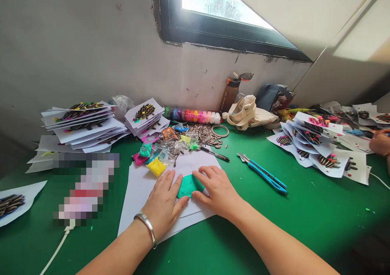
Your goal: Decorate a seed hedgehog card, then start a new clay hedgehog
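A flattened green piece of modelling clay [186,186] lies on a stack of white paper [137,189]. My left hand [164,200] rests flat on the paper with fingers stretched, its thumb and index finger at the clay's left edge. From the other side, my right hand [217,189] curves over the clay, fingers on its upper right and thumb at the lower right edge. Just past my fingertips are a yellow clay packet [156,167] and other small bags of coloured clay. A black pen [216,154] lies across the paper's far edge.
A blue utility knife [265,175] lies to the right. Sunflower seeds [202,133], a tape ring [219,131] and a brown bottle [230,94] are farther back. Seed-picture cards stand in piles left [88,131] and right [317,139]. Another person's hand [379,141] shows at far right.
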Demonstrator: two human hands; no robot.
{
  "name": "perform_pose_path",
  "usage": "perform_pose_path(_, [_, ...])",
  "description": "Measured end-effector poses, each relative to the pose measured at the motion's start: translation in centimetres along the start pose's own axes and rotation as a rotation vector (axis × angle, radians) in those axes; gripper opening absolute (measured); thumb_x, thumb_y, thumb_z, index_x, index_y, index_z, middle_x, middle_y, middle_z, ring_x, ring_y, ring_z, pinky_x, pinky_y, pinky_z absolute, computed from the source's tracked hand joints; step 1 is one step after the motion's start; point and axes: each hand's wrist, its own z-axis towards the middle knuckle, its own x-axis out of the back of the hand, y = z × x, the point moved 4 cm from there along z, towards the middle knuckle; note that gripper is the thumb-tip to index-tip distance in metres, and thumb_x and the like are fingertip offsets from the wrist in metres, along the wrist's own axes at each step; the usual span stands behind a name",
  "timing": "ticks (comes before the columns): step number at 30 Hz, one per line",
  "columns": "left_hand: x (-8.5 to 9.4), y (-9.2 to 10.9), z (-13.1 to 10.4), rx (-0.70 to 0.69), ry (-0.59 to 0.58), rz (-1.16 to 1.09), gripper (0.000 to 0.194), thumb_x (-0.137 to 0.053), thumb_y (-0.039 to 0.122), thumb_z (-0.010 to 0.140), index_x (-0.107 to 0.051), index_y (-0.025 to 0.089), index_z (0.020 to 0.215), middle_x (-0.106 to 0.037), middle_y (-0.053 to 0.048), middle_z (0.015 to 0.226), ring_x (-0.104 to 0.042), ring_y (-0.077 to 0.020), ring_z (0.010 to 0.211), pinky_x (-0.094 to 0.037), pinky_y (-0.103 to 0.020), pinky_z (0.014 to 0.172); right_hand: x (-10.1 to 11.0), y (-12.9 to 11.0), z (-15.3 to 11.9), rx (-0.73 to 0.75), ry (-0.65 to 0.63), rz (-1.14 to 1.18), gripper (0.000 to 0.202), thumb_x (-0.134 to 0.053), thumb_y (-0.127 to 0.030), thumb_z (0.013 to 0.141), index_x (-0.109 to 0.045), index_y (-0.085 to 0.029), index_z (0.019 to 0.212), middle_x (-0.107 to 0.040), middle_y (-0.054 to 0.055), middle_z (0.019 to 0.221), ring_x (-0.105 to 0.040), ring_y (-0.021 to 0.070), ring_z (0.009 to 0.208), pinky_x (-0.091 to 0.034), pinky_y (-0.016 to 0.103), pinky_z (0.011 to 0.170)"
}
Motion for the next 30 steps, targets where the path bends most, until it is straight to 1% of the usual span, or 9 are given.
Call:
perform_pose_path(7, [-0.2,-0.2,-0.1,0.025,0.0,0.002,0.057,-0.046,0.049,0.09,-0.052,0.012,0.133,-0.045,-0.021,0.141,-0.038,-0.0377,0.132,-0.039,-0.055,0.103,-0.2,0.8,-0.3,0.006,0.039,0.048,0.043,-0.059,-0.045,0.085,-0.057,-0.025,0.124,-0.06,0.008,0.117,-0.051,0.0263,0.106,-0.039,0.043,0.094])
perform_pose_path(10, [0.0,-0.1,-0.1,0.022,-0.01,0.008,0.057,-0.046,0.048,0.09,-0.051,0.012,0.134,-0.045,-0.021,0.141,-0.038,-0.0377,0.132,-0.039,-0.055,0.103,0.2,1.7,0.5,-0.017,0.055,0.101,0.04,-0.057,-0.038,0.088,-0.058,-0.021,0.124,-0.061,0.009,0.117,-0.053,0.0247,0.107,-0.041,0.04,0.092])
perform_pose_path(13, [0.1,0.0,-0.1,0.016,-0.005,0.007,0.055,-0.047,0.046,0.09,-0.051,0.013,0.134,-0.046,-0.02,0.141,-0.038,-0.0371,0.132,-0.039,-0.055,0.104,0.7,2.4,2.7,-0.081,0.05,0.078,0.031,-0.055,-0.027,0.089,-0.063,-0.017,0.116,-0.066,0.01,0.106,-0.059,0.0213,0.098,-0.045,0.032,0.084])
perform_pose_path(15, [0.1,0.0,-0.2,0.019,-0.004,0.007,0.055,-0.047,0.045,0.09,-0.051,0.013,0.134,-0.046,-0.019,0.141,-0.038,-0.0373,0.132,-0.039,-0.055,0.104,0.6,1.8,4.8,-0.03,-0.013,-0.023,0.026,-0.05,-0.018,0.089,-0.067,-0.017,0.109,-0.068,0.009,0.092,-0.061,0.0183,0.086,-0.046,0.028,0.075])
perform_pose_path(17, [0.1,0.0,-0.2,0.025,-0.001,0.0,0.055,-0.047,0.045,0.089,-0.05,0.013,0.134,-0.045,-0.019,0.142,-0.038,-0.0375,0.132,-0.039,-0.056,0.104,0.2,0.6,6.9,0.047,-0.032,-0.045,0.026,-0.048,-0.012,0.088,-0.07,-0.019,0.1,-0.067,0.007,0.089,-0.061,0.0164,0.084,-0.044,0.025,0.074])
perform_pose_path(19, [0.0,-0.1,-0.1,0.029,0.006,-0.022,0.056,-0.048,0.043,0.089,-0.048,0.013,0.136,-0.044,-0.019,0.142,-0.037,-0.0372,0.133,-0.039,-0.055,0.104,-0.8,-0.8,8.5,0.111,-0.058,-0.068,0.021,-0.051,-0.013,0.084,-0.071,-0.019,0.085,-0.067,0.005,0.081,-0.06,0.0154,0.078,-0.042,0.023,0.07])
perform_pose_path(21, [0.1,-0.1,0.0,0.027,0.012,-0.052,0.057,-0.05,0.041,0.087,-0.045,0.013,0.137,-0.043,-0.018,0.143,-0.035,-0.0364,0.134,-0.037,-0.054,0.107,-1.9,-2.0,9.7,0.123,-0.066,-0.104,0.02,-0.052,-0.019,0.085,-0.069,-0.018,0.075,-0.065,0.005,0.075,-0.059,0.0165,0.072,-0.041,0.025,0.066])
perform_pose_path(25, [0.5,0.1,0.2,0.016,0.011,-0.092,0.059,-0.053,0.036,0.086,-0.041,0.014,0.139,-0.037,-0.017,0.147,-0.031,-0.035,0.137,-0.035,-0.053,0.109,-3.5,-3.1,10.8,0.081,-0.055,-0.166,0.024,-0.049,-0.025,0.087,-0.068,-0.015,0.078,-0.065,0.009,0.077,-0.058,0.019,0.072,-0.041,0.027,0.062])
perform_pose_path(30, [0.8,0.3,0.4,0.017,0.014,-0.115,0.061,-0.054,0.032,0.084,-0.039,0.016,0.141,-0.039,-0.016,0.146,-0.031,-0.0356,0.136,-0.035,-0.055,0.108,-3.9,-3.3,11.4,0.132,-0.118,-0.177,0.014,-0.054,-0.012,0.078,-0.067,-0.014,0.074,-0.063,0.008,0.072,-0.056,0.0178,0.068,-0.041,0.026,0.061])
